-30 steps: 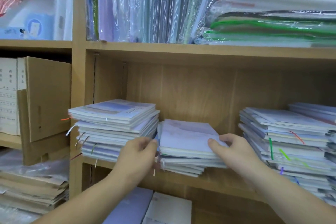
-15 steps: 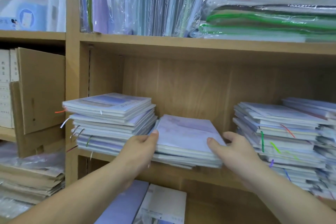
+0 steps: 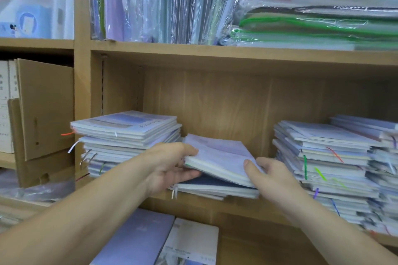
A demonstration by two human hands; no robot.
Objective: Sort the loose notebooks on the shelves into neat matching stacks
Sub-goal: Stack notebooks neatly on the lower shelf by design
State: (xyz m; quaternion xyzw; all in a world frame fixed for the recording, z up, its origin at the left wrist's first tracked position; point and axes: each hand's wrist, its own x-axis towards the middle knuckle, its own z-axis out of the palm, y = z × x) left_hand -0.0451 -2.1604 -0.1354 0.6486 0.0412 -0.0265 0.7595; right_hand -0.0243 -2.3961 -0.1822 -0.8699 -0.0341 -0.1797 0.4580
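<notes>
Middle shelf [image 3: 204, 207], between left stack [image 3: 127, 135] and right stack [image 3: 323, 157]: thin notebook bundle [image 3: 217, 156] tilted off centre pile [image 3: 215, 189]. Clamped at left edge by left hand [image 3: 170, 168], front corner by right hand [image 3: 273, 176]. Likely light, stiffish, slick; best held both edges.

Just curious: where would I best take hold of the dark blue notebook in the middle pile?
Probably the dark blue notebook's front edge, coming from the shelf's open front: the left hand and right hand hold the lilac notebooks tilted up off it, baring that edge; its back is covered.

The shelf [image 3: 215, 205] bears left stack [image 3: 127, 140], middle stack [image 3: 215, 190], right stack [image 3: 327, 170].
</notes>
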